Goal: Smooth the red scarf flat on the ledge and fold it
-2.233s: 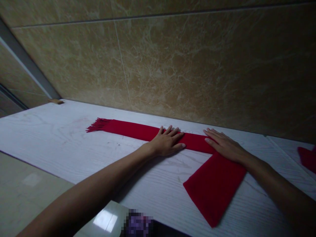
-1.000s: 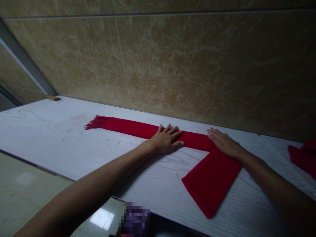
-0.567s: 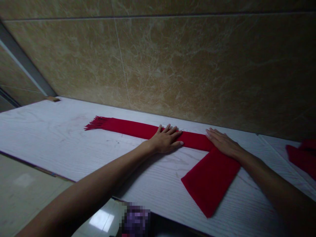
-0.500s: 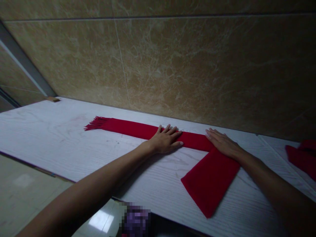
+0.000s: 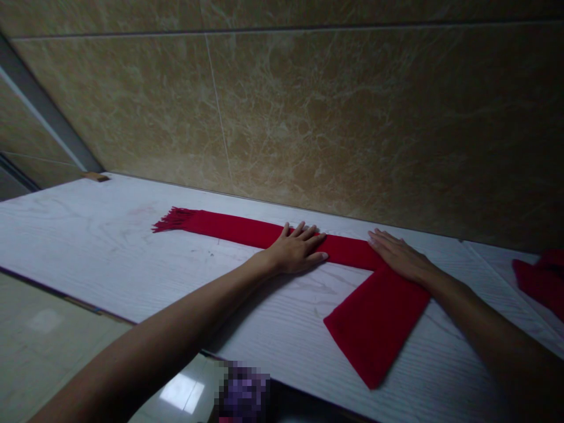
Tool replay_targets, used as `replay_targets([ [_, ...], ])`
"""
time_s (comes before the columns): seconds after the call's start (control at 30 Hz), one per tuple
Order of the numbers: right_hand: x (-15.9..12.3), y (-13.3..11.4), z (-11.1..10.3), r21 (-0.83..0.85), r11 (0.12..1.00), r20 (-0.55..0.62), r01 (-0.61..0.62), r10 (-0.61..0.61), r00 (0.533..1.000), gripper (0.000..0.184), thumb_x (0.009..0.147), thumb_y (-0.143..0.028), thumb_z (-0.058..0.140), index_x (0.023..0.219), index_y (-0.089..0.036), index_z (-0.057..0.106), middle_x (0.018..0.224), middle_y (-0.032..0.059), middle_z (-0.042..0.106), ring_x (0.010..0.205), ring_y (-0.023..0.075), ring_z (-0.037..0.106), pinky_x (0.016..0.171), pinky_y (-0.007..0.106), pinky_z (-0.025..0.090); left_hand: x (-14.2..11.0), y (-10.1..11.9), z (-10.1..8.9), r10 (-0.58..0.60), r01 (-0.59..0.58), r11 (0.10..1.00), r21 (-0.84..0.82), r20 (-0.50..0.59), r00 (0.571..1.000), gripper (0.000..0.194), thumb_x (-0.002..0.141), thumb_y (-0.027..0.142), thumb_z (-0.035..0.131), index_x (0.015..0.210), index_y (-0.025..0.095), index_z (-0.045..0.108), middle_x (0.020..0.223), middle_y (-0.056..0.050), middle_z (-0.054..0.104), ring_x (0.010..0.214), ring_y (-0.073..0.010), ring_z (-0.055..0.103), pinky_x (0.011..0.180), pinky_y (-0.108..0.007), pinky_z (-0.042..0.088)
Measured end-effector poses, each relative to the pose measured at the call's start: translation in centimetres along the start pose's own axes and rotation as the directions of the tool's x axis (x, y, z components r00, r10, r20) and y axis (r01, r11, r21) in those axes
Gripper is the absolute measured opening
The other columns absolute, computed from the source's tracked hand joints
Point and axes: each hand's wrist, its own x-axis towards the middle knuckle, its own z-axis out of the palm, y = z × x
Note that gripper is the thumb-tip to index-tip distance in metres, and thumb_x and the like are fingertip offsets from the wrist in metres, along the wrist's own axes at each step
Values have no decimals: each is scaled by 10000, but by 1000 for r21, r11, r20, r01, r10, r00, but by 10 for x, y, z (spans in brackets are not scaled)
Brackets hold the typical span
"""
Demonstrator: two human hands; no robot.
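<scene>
A red scarf (image 5: 238, 228) lies flat along the white tabletop, its fringed end toward the left. At the right it bends over a diagonal fold, and a wider part slants toward the near edge. My left hand (image 5: 296, 249) rests palm down across the middle of the strip with its fingers spread. On the fold lies my right hand (image 5: 399, 255), flat, fingers stretched out and close together. Neither hand grips the cloth. The scarf beneath both palms is hidden.
More red cloth (image 5: 540, 282) is bunched at the table's right end. A tiled wall (image 5: 282, 117) borders the far side of the white table (image 5: 110, 252). A small brown block (image 5: 95, 176) sits at the far left corner. Below the near edge is shiny floor (image 5: 39, 329).
</scene>
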Motion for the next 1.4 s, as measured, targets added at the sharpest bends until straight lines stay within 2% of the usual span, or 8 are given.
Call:
replay_targets([
  [0.3, -1, -3, -1, 21, 1000, -25, -6, 6, 1000, 742, 975, -649, 199, 1515, -215, 463, 1641, 86, 365, 1535, 277, 267, 1255, 530, 193, 1, -2, 3, 12, -11, 1000, 16, -17, 1000, 732, 1025, 685, 243, 1635, 282, 214, 1702, -86, 167, 1572, -380, 86, 1215, -689, 76],
  [0.5, -4, -7, -4, 46, 998, -68, -41, 45, 997, 646, 964, -647, 279, 1403, -243, 526, 1573, 95, 485, 1452, 330, 432, 1225, 534, 284, 1, -1, 3, 10, -10, 1000, 15, -13, 1000, 732, 1025, 683, 244, 1633, 277, 224, 1701, -86, 173, 1574, -376, 77, 1216, -686, 80],
  [0.63, -5, -6, -3, 66, 995, -103, -77, 84, 991, 696, 949, -688, 291, 1423, -213, 474, 1509, 140, 553, 1405, 368, 486, 1196, 554, 331, 1, -2, 3, 11, -10, 1000, 15, -17, 1000, 735, 1021, 692, 241, 1633, 285, 223, 1700, -82, 181, 1574, -375, 77, 1217, -684, 75],
  [0.8, -2, -3, 1, 84, 995, -146, -51, 63, 987, 576, 954, -658, 335, 1326, -264, 532, 1457, 109, 602, 1384, 335, 517, 1197, 515, 340, 1, -1, 3, 8, -8, 1000, 9, -13, 1000, 732, 1025, 686, 245, 1633, 279, 226, 1701, -84, 174, 1574, -376, 77, 1217, -687, 72],
  [1.0, -2, -1, 2, 89, 996, -177, -33, 48, 983, 567, 949, -669, 351, 1288, -264, 558, 1485, 113, 575, 1394, 336, 504, 1187, 509, 354, 1, 0, 3, 13, -12, 1000, 14, -17, 1000, 727, 1027, 677, 264, 1632, 275, 231, 1698, -86, 185, 1573, -377, 87, 1217, -685, 80],
  [1.17, -3, -1, 3, 87, 996, -183, -27, 42, 982, 555, 953, -674, 354, 1274, -275, 570, 1398, 112, 640, 1326, 340, 564, 1138, 523, 411, 1, -1, 3, 4, -4, 1000, 13, -17, 1000, 730, 1024, 682, 259, 1632, 280, 230, 1699, -88, 183, 1573, -376, 89, 1217, -684, 78],
  [1.3, -4, 0, 2, 84, 996, -189, -33, 48, 981, 621, 952, -697, 340, 1343, -253, 529, 1396, 143, 635, 1288, 364, 588, 1069, 546, 468, 2, -3, 5, 13, -12, 1000, 12, -20, 1000, 736, 1023, 685, 251, 1632, 273, 230, 1699, -94, 179, 1571, -381, 91, 1212, -693, 76],
  [1.4, -5, -1, 1, 83, 996, -178, -16, 31, 984, 566, 960, -678, 331, 1266, -272, 579, 1383, 118, 646, 1265, 348, 605, 1079, 530, 461, 2, -4, 6, 17, -17, 1000, 11, -23, 1000, 738, 1020, 691, 249, 1631, 278, 231, 1699, -92, 178, 1571, -380, 91, 1211, -696, 76],
])
